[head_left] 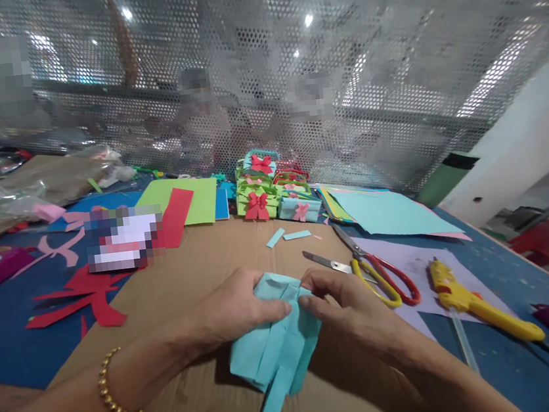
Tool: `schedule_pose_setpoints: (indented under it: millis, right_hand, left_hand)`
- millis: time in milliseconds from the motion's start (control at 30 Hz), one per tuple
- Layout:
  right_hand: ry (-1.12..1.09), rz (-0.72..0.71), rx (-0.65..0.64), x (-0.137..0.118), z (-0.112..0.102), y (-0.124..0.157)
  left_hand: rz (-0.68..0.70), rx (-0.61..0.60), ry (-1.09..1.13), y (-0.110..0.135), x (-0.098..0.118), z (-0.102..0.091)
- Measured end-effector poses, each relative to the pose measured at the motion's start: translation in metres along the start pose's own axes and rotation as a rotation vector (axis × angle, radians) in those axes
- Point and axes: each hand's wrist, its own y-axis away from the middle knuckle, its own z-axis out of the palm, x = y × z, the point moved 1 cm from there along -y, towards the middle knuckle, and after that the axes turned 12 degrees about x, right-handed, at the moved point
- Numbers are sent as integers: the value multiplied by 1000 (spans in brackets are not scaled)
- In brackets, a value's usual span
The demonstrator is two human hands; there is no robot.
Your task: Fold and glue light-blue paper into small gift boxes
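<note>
A folded light-blue paper piece (pixel 278 344) is held between my two hands above the cardboard sheet, its creased side up and a narrow strip hanging from its lower end. My left hand (pixel 246 305) grips its upper left, with the thumb pressed on top. At the upper right edge, my right hand (pixel 337 295) pinches the paper between thumb and fingers. Two small light-blue paper strips (pixel 296 235) lie beyond the hands. To the right of my right hand rest scissors (pixel 379 273) with red and yellow handles, blades spread.
A yellow glue gun (pixel 468 299) lies on lilac paper at the right. Small paper bags with bows (pixel 257 201) stand at the back, before a perforated metal screen (pixel 261 88). Light-blue sheets (pixel 394 209) are stacked back right; red paper cutouts (pixel 102 305) lie left on the cardboard (pixel 191 262).
</note>
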Motion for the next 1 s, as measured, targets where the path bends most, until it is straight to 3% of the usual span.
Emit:
schedule_pose_setpoints:
  millis: [200, 400, 633, 1000]
  right_hand:
    - [70, -59, 41, 3, -4, -1]
    - [85, -43, 29, 3, -1, -2]
    - [65, -144, 12, 6, 1, 0]
    - [94, -27, 54, 9, -4, -1]
  left_hand:
    - [-11, 44, -50, -2, 0, -1]
    - [23, 24, -42, -1, -2, -1]
    - [1, -12, -19, 2, 4, 3]
    - [29, 49, -93, -2, -1, -2]
